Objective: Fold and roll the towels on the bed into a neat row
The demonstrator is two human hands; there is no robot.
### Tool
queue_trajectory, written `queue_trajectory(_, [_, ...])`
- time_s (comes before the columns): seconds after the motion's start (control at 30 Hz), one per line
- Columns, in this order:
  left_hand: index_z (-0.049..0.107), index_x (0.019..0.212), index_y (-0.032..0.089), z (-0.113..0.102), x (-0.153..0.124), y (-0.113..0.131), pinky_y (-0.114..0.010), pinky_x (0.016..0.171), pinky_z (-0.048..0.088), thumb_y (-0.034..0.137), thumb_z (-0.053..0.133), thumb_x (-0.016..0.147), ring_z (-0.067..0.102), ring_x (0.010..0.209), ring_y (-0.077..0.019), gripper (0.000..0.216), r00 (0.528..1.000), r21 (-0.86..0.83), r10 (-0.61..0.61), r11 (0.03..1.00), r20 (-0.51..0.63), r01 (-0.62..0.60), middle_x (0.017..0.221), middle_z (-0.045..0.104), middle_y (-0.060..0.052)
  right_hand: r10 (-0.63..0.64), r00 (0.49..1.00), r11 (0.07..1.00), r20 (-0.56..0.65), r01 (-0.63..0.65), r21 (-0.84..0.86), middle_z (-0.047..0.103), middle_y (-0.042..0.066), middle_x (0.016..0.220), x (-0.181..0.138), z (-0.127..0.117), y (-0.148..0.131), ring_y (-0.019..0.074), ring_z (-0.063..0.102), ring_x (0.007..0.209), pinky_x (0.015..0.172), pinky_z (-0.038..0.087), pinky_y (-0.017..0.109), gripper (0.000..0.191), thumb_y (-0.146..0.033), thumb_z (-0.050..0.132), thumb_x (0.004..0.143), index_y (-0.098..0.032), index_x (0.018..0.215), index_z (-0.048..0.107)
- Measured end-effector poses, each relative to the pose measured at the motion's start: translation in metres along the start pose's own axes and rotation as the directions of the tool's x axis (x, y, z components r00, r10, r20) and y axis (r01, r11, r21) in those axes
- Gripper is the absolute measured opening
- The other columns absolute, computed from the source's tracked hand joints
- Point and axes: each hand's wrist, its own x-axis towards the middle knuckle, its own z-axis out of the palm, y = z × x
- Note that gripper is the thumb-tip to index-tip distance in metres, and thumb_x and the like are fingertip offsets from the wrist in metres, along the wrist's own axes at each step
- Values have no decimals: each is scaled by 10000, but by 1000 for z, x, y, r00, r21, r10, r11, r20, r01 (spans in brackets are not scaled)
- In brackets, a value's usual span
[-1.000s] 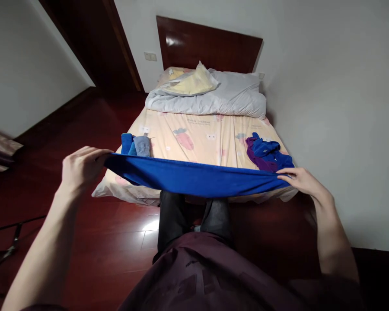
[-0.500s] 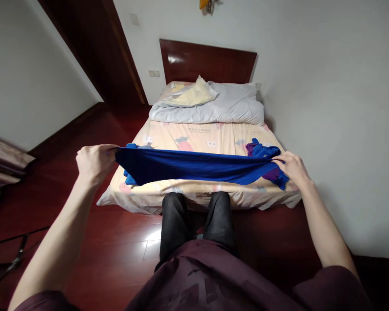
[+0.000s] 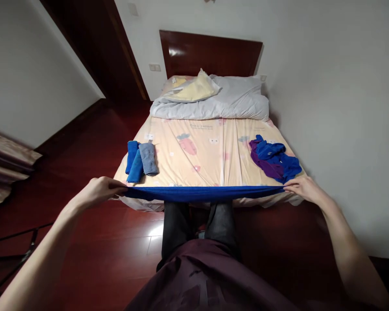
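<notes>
A blue towel (image 3: pixel 204 194) is stretched taut from side to side near the front edge of the bed, in front of my knees. My left hand (image 3: pixel 108 191) pinches its left corner between thumb and fingers. At the opposite end, my right hand (image 3: pixel 300 188) grips the right corner the same way. Beyond my left hand lie two blue rolled towels (image 3: pixel 135 165) and a grey rolled towel (image 3: pixel 148 159). A crumpled heap of blue cloth (image 3: pixel 272 153) with a purple cloth (image 3: pixel 262 163) rests on the bed past my right hand.
The bed (image 3: pixel 201 166) has a pale patterned sheet. A folded grey quilt (image 3: pixel 236 103) and a yellow piece of bedding (image 3: pixel 194 87) lie near the dark headboard (image 3: pixel 214 54). A wall stands close on the right. Black thin bars (image 3: pixel 22 257) show at lower left, below a curtain (image 3: pixel 6 164).
Both hands have lowered and come closer to me with the stretched towel, which now shows as a narrower strip. The rolled towels and the heap behind it have come into fuller view.
</notes>
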Motion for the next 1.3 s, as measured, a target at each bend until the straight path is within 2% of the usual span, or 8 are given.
queue_trajectory(0.13, [831, 886, 262, 0, 31, 9, -233, 767, 613, 350, 698, 791, 791, 796, -194, 186, 997, 99, 34, 994, 66, -41, 770, 803, 26, -21, 998, 994, 60, 27, -103, 804, 87, 753, 23, -8, -3, 262, 769, 717, 673, 567, 298, 281, -432, 736, 805, -171, 864, 822])
queue_trajectory(0.3, [825, 957, 179, 14, 98, 23, -244, 817, 593, 201, 695, 803, 763, 748, -170, 202, 997, 136, 53, 989, 49, -59, 706, 783, 7, -85, 995, 996, 48, 87, -21, 800, 104, 738, 83, -5, 2, 217, 761, 680, 641, 552, 256, 228, -338, 731, 840, -127, 887, 803])
queue_trajectory(0.53, [820, 893, 147, 6, 205, 57, -274, 837, 589, 123, 677, 687, 750, 797, -224, 252, 972, 178, 118, 981, -203, -82, 720, 770, -38, -50, 983, 999, -179, 49, -7, 801, 103, 753, 194, -1, -7, 204, 774, 729, 739, 597, 265, 133, -171, 710, 832, -100, 895, 802])
queue_trajectory(0.77, [806, 1099, 86, -10, 244, 83, -353, 1023, 536, 180, 526, 820, 747, 991, -248, 406, 807, 88, 178, 984, -563, -156, 1001, 810, -141, -180, 839, 981, -514, 118, -152, 812, 153, 1063, 251, 3, -23, 278, 771, 1012, 1036, 573, 409, 232, -222, 636, 884, -128, 993, 819])
queue_trajectory(0.87, [793, 1158, 79, -1, 245, 77, -334, 1025, 531, 210, 465, 883, 747, 1058, -263, 447, 709, 63, 195, 976, -678, -209, 1096, 801, -145, -245, 770, 969, -590, 189, -158, 769, 181, 1223, 254, 20, -18, 279, 733, 1168, 1136, 516, 411, 317, -227, 550, 945, -94, 1087, 801])
queue_trajectory(0.97, [777, 1199, 89, 25, 243, 58, -342, 1051, 526, 207, 436, 923, 727, 1147, -270, 454, 656, 77, 233, 963, -717, -258, 1195, 781, -128, -263, 763, 965, -590, 218, -148, 747, 176, 1282, 251, 48, -6, 264, 716, 1213, 1171, 490, 399, 352, -232, 506, 972, -90, 1116, 794])
queue_trajectory(1.07, [746, 1254, 102, 64, 239, 31, -397, 1109, 509, 167, 441, 934, 699, 1221, -269, 447, 700, 84, 256, 959, -666, -271, 1282, 750, -128, -227, 819, 974, -527, 196, -115, 750, 156, 1284, 246, 83, 14, 264, 727, 1197, 1151, 514, 408, 343, -224, 507, 964, -113, 1093, 805])
queue_trajectory(1.3, [794, 1164, 162, 157, 234, -17, -397, 960, 574, 164, 524, 887, 757, 1055, -313, 386, 946, 165, 176, 977, -273, -134, 1059, 802, -160, -20, 976, 986, -217, -16, -165, 779, 133, 1216, 222, 171, 65, 279, 731, 1172, 1076, 550, 399, 324, -160, 526, 926, -176, 1072, 814])
